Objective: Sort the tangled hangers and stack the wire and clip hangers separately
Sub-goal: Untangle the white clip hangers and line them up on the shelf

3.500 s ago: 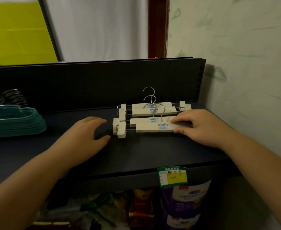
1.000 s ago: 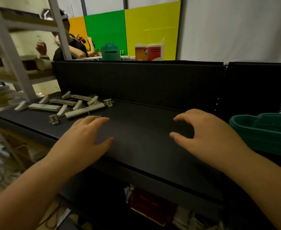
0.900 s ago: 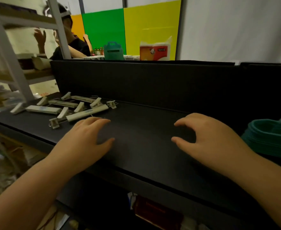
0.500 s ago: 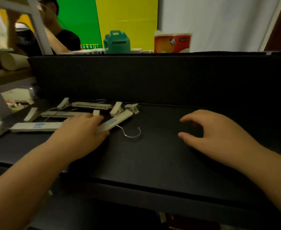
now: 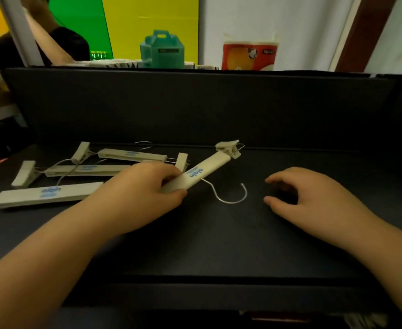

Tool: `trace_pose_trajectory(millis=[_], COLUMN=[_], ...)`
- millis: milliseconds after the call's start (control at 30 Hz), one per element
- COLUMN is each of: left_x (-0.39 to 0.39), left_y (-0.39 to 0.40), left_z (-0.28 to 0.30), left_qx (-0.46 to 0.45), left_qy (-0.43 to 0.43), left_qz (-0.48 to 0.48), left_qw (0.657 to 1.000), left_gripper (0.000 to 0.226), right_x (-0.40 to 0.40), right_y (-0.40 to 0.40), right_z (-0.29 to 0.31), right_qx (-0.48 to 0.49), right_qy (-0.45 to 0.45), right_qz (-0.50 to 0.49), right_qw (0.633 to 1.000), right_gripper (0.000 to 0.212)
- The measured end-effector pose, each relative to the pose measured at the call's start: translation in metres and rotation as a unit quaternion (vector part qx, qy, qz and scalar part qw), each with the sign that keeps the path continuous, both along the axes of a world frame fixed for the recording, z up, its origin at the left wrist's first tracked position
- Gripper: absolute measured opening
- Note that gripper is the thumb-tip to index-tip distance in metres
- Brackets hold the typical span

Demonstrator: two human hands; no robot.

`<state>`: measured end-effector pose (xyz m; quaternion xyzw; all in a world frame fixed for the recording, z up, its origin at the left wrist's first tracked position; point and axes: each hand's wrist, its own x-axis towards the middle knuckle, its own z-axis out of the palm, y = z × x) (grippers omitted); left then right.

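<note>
My left hand [image 5: 145, 186] grips the near end of a cream clip hanger [image 5: 202, 170] with blue lettering. Its bar slants up to the right, one clip at the far end, and its wire hook [image 5: 230, 197] curls toward me over the dark shelf [image 5: 207, 245]. Three more cream clip hangers [image 5: 81, 172] lie loosely crossed on the shelf to the left. My right hand [image 5: 314, 200] hovers just right of the hook with fingers curled and nothing in it. No wire hangers show clearly.
A black back panel [image 5: 195, 105] walls the far side of the shelf. Beyond it stand a teal box [image 5: 163, 49] and a red-and-white pack [image 5: 249, 54]. Another person's arm [image 5: 48, 36] is at the upper left. The shelf's front edge runs below my forearms.
The view swung left from the stacked clip hangers to a loose pile. My left hand reached the pile, closed round one clip hanger and lifted its bar rightward. My right hand stayed hovering.
</note>
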<state>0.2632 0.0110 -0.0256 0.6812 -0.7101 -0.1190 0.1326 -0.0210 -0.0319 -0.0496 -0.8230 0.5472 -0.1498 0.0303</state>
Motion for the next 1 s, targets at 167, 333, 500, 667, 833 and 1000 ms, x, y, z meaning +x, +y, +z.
trace_pose_trajectory(millis=[167,333,500,667,833,1000], left_x=[0.014,0.034,0.039,0.044,0.057,0.066], left_y=[0.003,0.008,0.015,0.019,0.021,0.021], left_z=[-0.002,0.004,0.01,0.003,-0.006,0.004], left_qx=[0.011,-0.005,0.014,-0.037,-0.022,0.046], left_qy=[0.119,0.23,0.343,0.323,0.29,0.148], left_qz=[0.009,0.064,0.086,0.141,0.18,0.139], left_qw=[0.993,0.971,0.935,0.935,0.94,0.978], left_gripper=[0.062,0.046,0.036,0.027,0.035,0.043], right_x=[0.014,0.041,0.074,0.092,0.096,0.094], right_y=[0.0,-0.001,-0.006,-0.006,-0.008,-0.006], right_z=[0.007,0.008,0.008,0.006,0.009,0.011], right_qx=[0.005,0.003,0.005,0.012,0.013,0.012], right_qy=[0.015,0.014,0.005,0.007,0.007,0.005], right_qz=[-0.007,0.015,0.048,0.068,0.07,0.077], right_qw=[1.0,1.0,0.999,0.998,0.997,0.997], right_gripper=[0.047,0.047,0.047,0.046,0.045,0.045])
